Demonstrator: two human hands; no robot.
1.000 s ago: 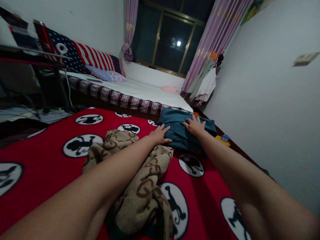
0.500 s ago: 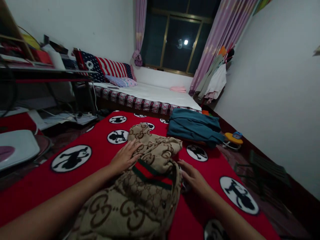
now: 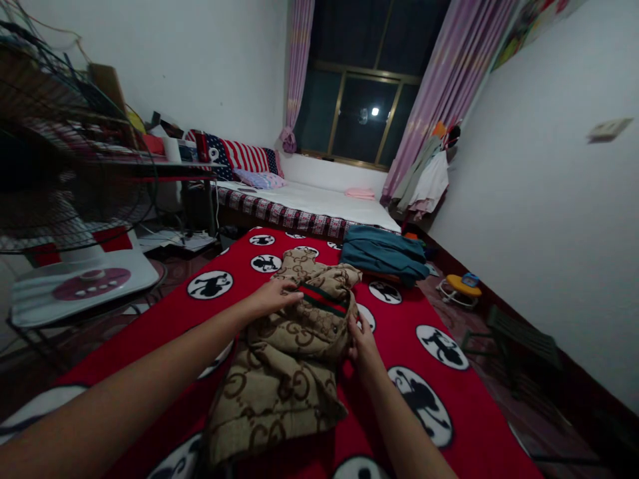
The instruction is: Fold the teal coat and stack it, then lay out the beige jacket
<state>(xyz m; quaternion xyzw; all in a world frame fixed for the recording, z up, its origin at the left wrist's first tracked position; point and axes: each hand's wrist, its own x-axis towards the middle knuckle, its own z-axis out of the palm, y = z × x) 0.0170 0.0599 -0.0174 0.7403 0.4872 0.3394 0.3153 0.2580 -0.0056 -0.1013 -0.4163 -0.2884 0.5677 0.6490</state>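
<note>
A tan jacket [image 3: 284, 359] with a brown interlocking-letter pattern lies bunched and partly folded on a red blanket [image 3: 394, 426]. A green and red striped band [image 3: 323, 301] crosses its upper part. At the left end of this band, my left hand [image 3: 276, 297] rests with bent fingers closed on the cloth. Along the right edge, my right hand [image 3: 363, 344] has its fingers curled round the fabric, thumb side up. The jacket's wide lower end spreads toward me. Part of its underside is hidden.
Folded teal cloth [image 3: 382, 253] lies at the blanket's far end. Left are a fan [image 3: 74, 153], a white-topped chair [image 3: 34, 293] and a cluttered desk [image 3: 174, 169]. A yellow stool [image 3: 462, 286] and a dark folding stool [image 3: 524, 336] stand right. Behind is a bed [image 3: 319, 199].
The view has tilted and drawn back, so the fan now shows at left. The jacket's lower end is spread out more. My right hand has closed on the jacket's right edge.
</note>
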